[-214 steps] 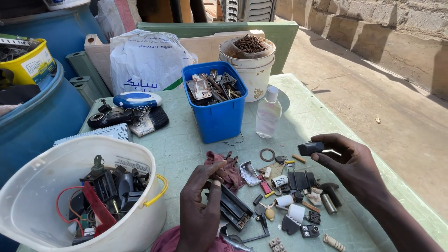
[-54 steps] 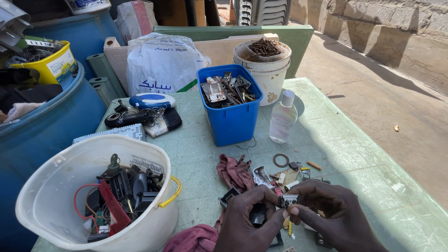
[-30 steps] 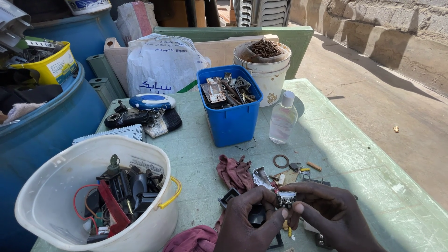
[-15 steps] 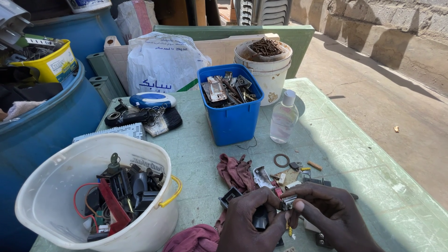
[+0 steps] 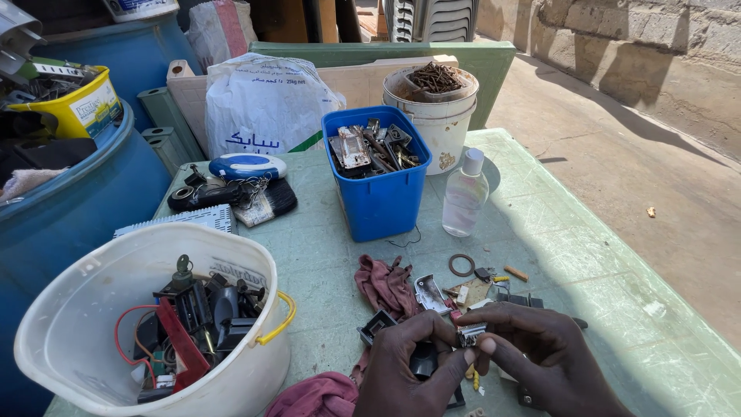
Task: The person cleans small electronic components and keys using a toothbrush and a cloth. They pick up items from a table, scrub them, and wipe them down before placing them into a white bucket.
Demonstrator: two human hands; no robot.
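Presently, a small silvery metal part with a ridged edge (image 5: 469, 334) is pinched between the fingertips of both hands, low over the pale green counter (image 5: 587, 255). Left hand (image 5: 413, 363): fingers pressed together on the part's near end, with a black plastic housing (image 5: 423, 360) apparently cupped beneath it. Right hand (image 5: 540, 351): thumb and forefinger closed on the part's far end, other fingers curled. Grip is judged slight, fingertips only; a slip could be caused by any twist or pull, and the part would likely be lost among the loose scatter of small clips, a dark rubber ring (image 5: 461, 265) and odd bits lying just beside the hands. Sharp metal edges are a risk to the fingertips if force is applied. A crumpled maroon rag (image 5: 386, 284) lies touching the scatter; small pieces could be hidden in its folds. The clear plastic bottle with white cap (image 5: 465, 197) stands near, beside the blue plastic bin of metal scrap (image 5: 378, 197), and could be tipped by a sudden elbow movement. The white bucket of black components and red wire (image 5: 154, 309) sits well apart, left.
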